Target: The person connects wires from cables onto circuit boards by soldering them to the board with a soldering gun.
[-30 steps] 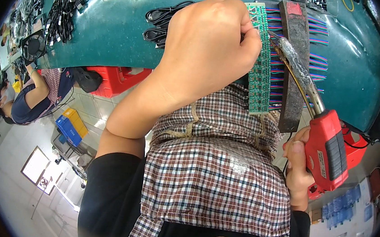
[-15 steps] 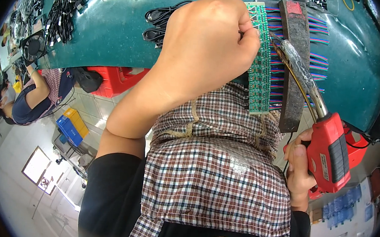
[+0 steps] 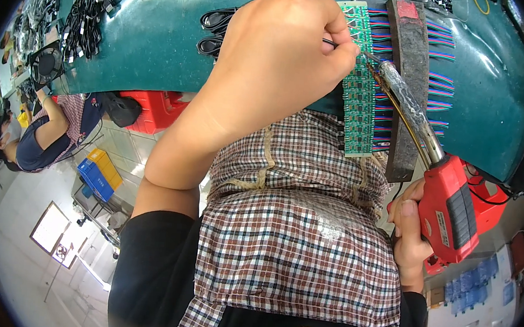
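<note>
My left hand is closed in a pinch on a thin black cable, whose end reaches the left edge of a long green circuit board panel. My right hand grips the handle of a red soldering gun. The gun's metal barrel slants up and left, and its tip is at the panel close to my left fingertips. A thin brass-coloured tube runs along the barrel. Multicoloured ribbon wires stick out from the panel's right side, beneath a dark heavy bar lying across them.
Coiled black cables lie on the green table mat behind my left hand. More cable bundles and a small black fan are at the left. A person sits beyond, near a red stool.
The soldering gun's tip has shifted slightly left and down, closer to my left fingertips. My left hand has moved a little, and the black cable now shows between its fingers.
</note>
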Tool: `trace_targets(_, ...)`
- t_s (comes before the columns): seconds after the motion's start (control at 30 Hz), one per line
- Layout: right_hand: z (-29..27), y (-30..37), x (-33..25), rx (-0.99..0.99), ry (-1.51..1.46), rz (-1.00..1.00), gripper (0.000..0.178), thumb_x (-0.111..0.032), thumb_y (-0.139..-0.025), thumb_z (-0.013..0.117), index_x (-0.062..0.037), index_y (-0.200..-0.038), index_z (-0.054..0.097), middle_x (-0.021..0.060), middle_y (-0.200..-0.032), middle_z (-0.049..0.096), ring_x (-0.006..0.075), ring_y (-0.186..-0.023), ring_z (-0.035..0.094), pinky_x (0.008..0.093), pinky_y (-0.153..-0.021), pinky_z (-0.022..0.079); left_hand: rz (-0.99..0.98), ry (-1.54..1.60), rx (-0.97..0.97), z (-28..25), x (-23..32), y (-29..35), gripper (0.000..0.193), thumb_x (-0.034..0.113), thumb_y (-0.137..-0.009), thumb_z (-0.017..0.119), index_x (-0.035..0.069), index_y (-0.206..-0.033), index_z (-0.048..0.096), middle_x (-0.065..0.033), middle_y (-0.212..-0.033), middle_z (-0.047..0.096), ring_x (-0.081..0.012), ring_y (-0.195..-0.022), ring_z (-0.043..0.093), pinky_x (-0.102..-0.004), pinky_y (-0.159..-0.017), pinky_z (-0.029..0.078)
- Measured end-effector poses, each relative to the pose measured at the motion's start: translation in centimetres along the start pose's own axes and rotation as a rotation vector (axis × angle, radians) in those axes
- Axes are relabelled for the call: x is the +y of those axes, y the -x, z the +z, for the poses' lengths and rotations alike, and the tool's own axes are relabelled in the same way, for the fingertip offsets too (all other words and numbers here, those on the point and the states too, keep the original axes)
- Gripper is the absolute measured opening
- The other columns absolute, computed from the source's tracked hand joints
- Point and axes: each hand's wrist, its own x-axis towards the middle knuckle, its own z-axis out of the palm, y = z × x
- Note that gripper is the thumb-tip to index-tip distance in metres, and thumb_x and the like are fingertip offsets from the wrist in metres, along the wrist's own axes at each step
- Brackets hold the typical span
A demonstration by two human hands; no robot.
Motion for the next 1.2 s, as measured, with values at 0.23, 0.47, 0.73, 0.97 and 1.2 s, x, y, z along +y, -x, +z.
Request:
trace_targets(0.23,-0.2,0.1,0.5,0.013,0.062,0.041,0.011,-0.007,-0.095,0.059,-0.0029,-0.100,0.049,0.0054,-0.080,0.048,0.0088,-0.052,0.040,0.0257,-0.052,0.039,0.017,-0.009,0.028,0.3,0.1,0.0,0.013,0.014,-0.075,0.077,0.005,-0.071,0.068,-0.0096,-0.065,0.068,-0.0264,-0.064,0.070,-0.0379,-0.061,0.056)
trace_targets(0.47,0.0,0.0,0.0,0.044,0.042,-0.031,0.010,-0.007,-0.095,0.057,-0.0022,-0.099,0.049,0.0056,-0.079,0.048,0.0087,-0.051,0.040,0.0264,-0.052,0.041,0.072,-0.060,0.068,0.1,0.2,0.0,0.012,0.012,-0.073,0.076,0.005,-0.071,0.067,-0.0102,-0.065,0.067,-0.0276,-0.064,0.069,-0.0390,-0.061,0.055)
trace_targets(0.73,0.2,-0.1,0.2,0.081,-0.068,-0.052,0.011,-0.005,-0.094,0.056,-0.0013,-0.101,0.048,0.0062,-0.079,0.048,0.0087,-0.049,0.038,0.0256,-0.050,0.038,-0.022,-0.074,-0.006,-0.1,0.4,0.2,0.015,0.013,-0.080,0.079,0.002,-0.079,0.069,-0.0051,-0.073,0.071,-0.0105,-0.065,0.069,-0.0247,-0.062,0.055)
trace_targets(0.97,0.6,0.1,-0.3,0.196,-0.245,0.011,0.016,-0.003,-0.093,0.059,-0.0021,-0.105,0.048,0.0072,-0.083,0.046,0.0128,-0.060,0.043,0.0287,-0.056,0.041,0.066,-0.115,0.063,-0.2,0.3,0.9,0.015,0.016,-0.080,0.079,0.003,-0.079,0.070,-0.0072,-0.073,0.067,-0.0201,-0.065,0.068,-0.0329,-0.062,0.055)
trace_targets(1.2,0.2,-0.2,-0.4,0.207,-0.253,-0.058,0.011,0.001,-0.094,0.055,-0.0016,-0.102,0.048,0.0075,-0.082,0.048,0.0098,-0.051,0.039,0.0281,-0.053,0.040,-0.013,-0.313,0.421,-5.1,-3.6,1.0,0.014,0.018,-0.087,0.076,0.006,-0.094,0.074,-0.0081,-0.086,0.069,-0.0191,-0.072,0.066,-0.0316,-0.066,0.052)
